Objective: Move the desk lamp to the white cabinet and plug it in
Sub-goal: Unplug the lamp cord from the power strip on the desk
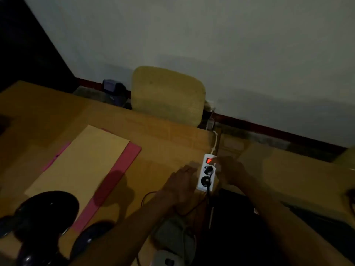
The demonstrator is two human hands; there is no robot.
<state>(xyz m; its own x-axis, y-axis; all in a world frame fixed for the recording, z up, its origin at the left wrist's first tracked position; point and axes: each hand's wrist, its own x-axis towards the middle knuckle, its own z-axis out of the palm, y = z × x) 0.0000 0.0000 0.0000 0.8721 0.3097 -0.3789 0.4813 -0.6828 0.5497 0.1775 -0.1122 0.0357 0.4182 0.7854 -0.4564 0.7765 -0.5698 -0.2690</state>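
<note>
One white power strip (207, 172) is laid lengthwise away from the viewer at the desk (163, 131) edge, flanked by two hands: left hand (181, 181) flat, right hand (230, 170) fingers at its lit switch (209, 160); grip unclear. The black lamp (46, 214) is seen lower left.

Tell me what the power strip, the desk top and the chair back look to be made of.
Power strip: white moulded plastic, smooth, with a lit red switch. Desk top: probably wood or wood-look laminate, flat, matte yellow-brown; the dim light hides any grain. Chair back: likely woven fabric or mesh, yellowish, with a fine texture and soft rounded corners.
</note>
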